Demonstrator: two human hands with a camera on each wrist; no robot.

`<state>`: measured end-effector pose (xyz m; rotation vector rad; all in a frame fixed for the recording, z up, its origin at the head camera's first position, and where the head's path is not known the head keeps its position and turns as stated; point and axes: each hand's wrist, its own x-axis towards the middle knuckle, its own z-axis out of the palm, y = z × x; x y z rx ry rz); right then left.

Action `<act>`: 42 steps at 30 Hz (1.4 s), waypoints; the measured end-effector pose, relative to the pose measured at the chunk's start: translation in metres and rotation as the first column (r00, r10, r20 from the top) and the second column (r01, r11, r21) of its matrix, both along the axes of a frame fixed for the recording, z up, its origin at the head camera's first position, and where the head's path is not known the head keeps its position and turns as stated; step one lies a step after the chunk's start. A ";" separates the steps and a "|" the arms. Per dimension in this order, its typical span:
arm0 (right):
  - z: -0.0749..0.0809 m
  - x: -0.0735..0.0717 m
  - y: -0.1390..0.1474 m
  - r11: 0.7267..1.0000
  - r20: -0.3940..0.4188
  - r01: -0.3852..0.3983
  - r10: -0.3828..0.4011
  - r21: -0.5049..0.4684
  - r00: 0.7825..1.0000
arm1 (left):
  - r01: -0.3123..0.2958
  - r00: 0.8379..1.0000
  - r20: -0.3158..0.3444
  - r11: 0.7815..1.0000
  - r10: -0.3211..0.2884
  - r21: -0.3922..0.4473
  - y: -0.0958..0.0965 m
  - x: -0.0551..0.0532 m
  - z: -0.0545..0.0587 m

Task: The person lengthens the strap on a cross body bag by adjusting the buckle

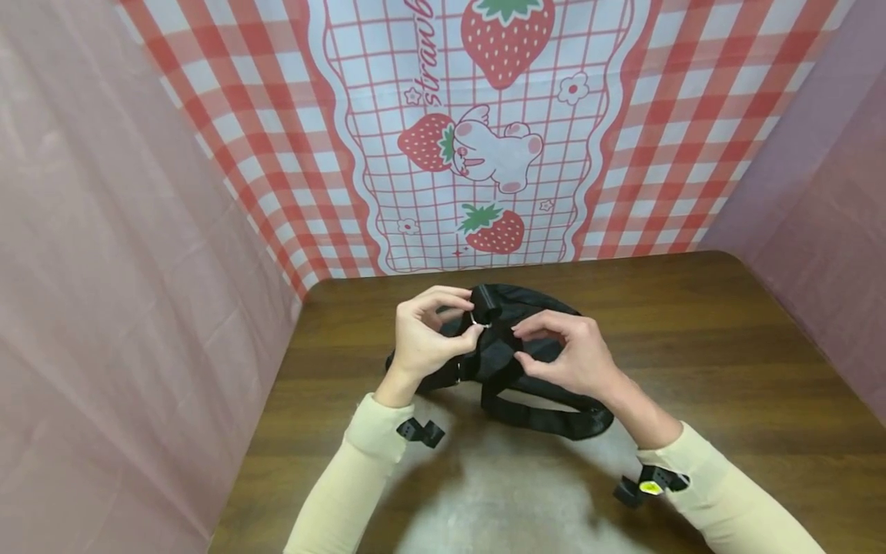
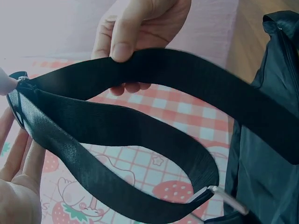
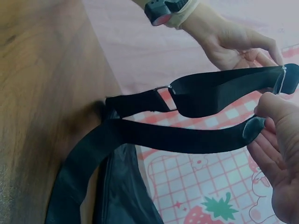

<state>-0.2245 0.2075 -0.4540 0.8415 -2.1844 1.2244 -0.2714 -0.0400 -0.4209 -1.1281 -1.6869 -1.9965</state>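
Note:
A black fabric bag (image 1: 533, 298) with a webbing strap (image 2: 196, 79) lies on the wooden table. My left hand (image 1: 427, 338) pinches a thin metal slider buckle (image 3: 283, 80), with the strap looped through it, between thumb and fingers. Opposite, my right hand (image 1: 571, 355) pinches a length of the strap between thumb and fingertips, close to its end in the right wrist view. From the buckle the strap loops down to a metal ring (image 2: 229, 199) beside the bag. Both hands hold the webbing raised above the bag.
The wooden table (image 1: 346, 431) has its back edge against a red checked cloth (image 1: 277, 131) with strawberry prints. Pink curtains (image 1: 104, 269) hang on both sides. A small black camera (image 1: 422, 432) is strapped to each wrist over pale sleeves.

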 end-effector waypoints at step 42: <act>-0.001 -0.004 -0.008 0.992 0.130 -0.129 0.128 0.002 0.983 | 0.174 0.983 0.068 0.985 -0.173 -0.006 0.009 0.006 -0.005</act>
